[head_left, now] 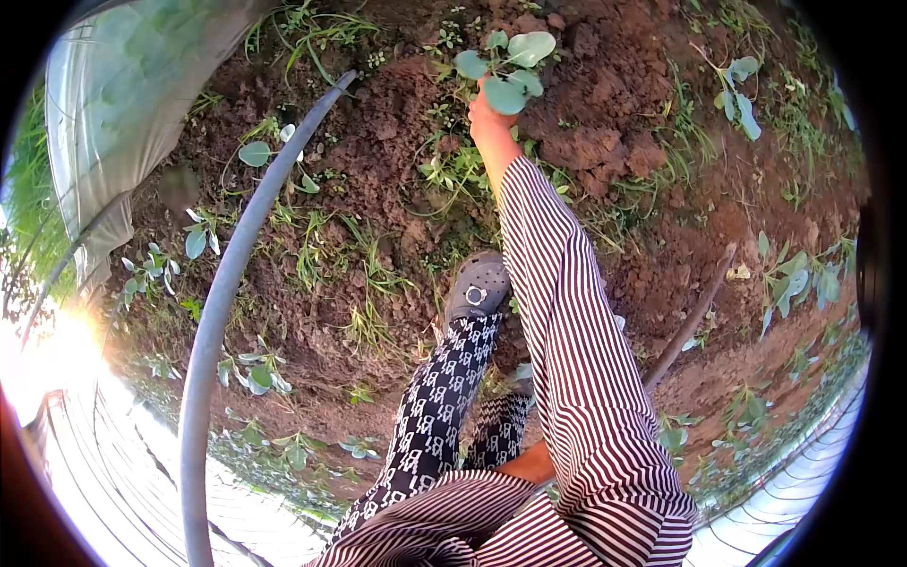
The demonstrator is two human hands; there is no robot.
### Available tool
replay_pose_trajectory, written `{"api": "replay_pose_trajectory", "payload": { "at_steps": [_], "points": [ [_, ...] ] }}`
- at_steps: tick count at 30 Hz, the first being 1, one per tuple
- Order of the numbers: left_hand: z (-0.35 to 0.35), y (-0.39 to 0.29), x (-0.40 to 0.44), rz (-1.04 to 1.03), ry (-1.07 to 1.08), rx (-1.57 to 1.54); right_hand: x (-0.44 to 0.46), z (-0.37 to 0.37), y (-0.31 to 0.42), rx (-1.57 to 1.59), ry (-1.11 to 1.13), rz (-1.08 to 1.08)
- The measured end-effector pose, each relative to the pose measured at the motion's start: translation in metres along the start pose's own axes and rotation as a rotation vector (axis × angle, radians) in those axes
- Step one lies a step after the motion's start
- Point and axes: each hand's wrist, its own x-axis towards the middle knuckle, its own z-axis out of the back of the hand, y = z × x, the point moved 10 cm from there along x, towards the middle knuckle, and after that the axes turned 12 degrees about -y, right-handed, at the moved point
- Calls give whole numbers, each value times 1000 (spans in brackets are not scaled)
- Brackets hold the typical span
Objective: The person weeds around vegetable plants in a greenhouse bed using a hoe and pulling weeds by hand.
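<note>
Striped sleeve [567, 293]; seedling [510, 83] partly hides right hand [491, 115]; grey pipe [231, 255] well apart.

Pretty bright daylight here, with a blown-out glare [59, 354] low on the left washing that side white. Fisheye view, black corners, edges bent like crazy. Soil [397, 189] mid-view looks fairly sharp, rows [756, 454] by the rim go smeary.

Right hand [492, 115] stretched far forward
</note>
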Motion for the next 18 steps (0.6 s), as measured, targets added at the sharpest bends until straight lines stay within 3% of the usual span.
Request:
{"api": "replay_pose_trajectory", "payload": {
  "at_steps": [4,6,8,12,15,16,17,18],
  "points": [
    [0,-2,2,1,6,-8,-37,-14,32,-176,201,-36],
    [0,-3,1,-3,13,-12,14,-38,-8,-66,361,-97],
    [1,-2,0,-2,15,-8,53,-49,-30,-57,261,-20],
    [0,-3,0,-9,18,0,65,-35,-16,-545,117,305],
    [0,-4,0,-12,16,-6,18,-11,7,-107,294,106],
    [0,-5,-1,-14,16,-10,-14,1,25,-181,227,148],
    [-1,-6,-1,-16,18,-8,-18,0,23,-366,264,367],
    [0,-7,-1,-19,15,-9,-24,-1,9,-322,316,339]
  ]
}}
